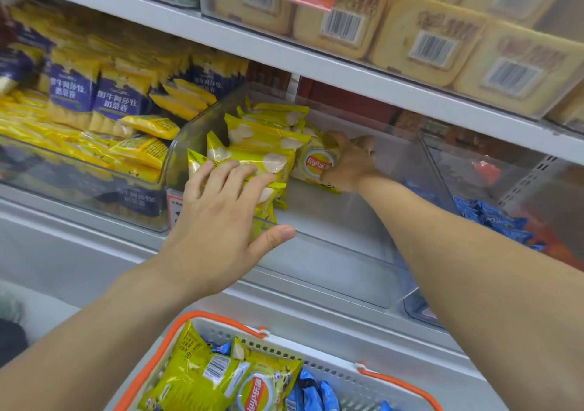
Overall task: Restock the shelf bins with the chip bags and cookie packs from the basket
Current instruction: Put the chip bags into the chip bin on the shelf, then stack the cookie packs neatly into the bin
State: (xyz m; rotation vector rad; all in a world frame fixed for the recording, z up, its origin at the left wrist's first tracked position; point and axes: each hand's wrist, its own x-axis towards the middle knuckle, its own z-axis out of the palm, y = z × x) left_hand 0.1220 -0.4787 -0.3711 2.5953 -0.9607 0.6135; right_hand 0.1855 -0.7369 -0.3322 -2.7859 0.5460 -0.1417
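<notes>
Chip bags [252,145]: yellow foil, pale chip print, standing in a row along the left wall of the clear bin [347,221]. Left hand [221,221] lies flat on the front bags, fingers straight, thumb at the bin's front edge. Right hand [350,161] grips a Lay's bag [316,164] at the bin's back. Basket [218,319], orange rim, holds more yellow bags and blue packs [313,391].

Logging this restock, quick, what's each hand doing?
Left hand: open, fingers resting on the chip bags in the bin.
Right hand: gripping a chip bag.
</notes>
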